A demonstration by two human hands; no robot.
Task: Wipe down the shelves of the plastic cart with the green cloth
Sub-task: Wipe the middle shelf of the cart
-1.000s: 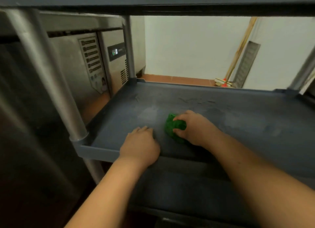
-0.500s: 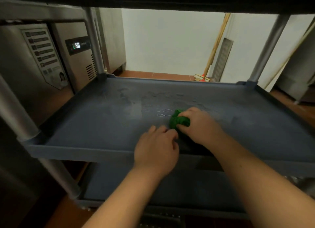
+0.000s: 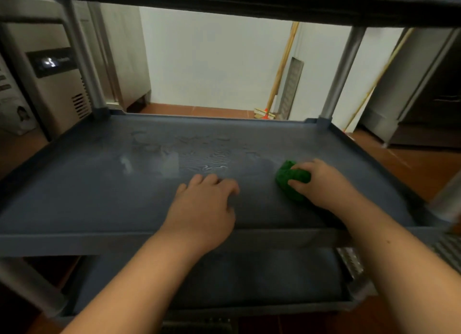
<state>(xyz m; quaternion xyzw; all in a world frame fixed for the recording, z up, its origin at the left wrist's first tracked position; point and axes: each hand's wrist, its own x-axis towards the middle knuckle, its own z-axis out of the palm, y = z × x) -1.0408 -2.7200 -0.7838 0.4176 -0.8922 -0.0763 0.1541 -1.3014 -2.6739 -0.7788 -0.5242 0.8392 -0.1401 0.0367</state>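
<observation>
Right hand (image 3: 321, 184) grips green cloth (image 3: 290, 181) on shelf (image 3: 99, 189); no legible writing

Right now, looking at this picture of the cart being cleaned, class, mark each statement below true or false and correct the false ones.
1. The right hand grips the bunched green cloth. True.
2. The left hand also holds a cloth. False: it holds nothing; it rests on the grey plastic cart's middle shelf.
3. The green cloth lies on the bottom shelf. False: it is on the middle shelf, right of the left hand.
4. Wet streaks show on the shelf beyond the left hand. True.
5. A wooden-handled broom leans on the white wall behind the cart. True.
</observation>
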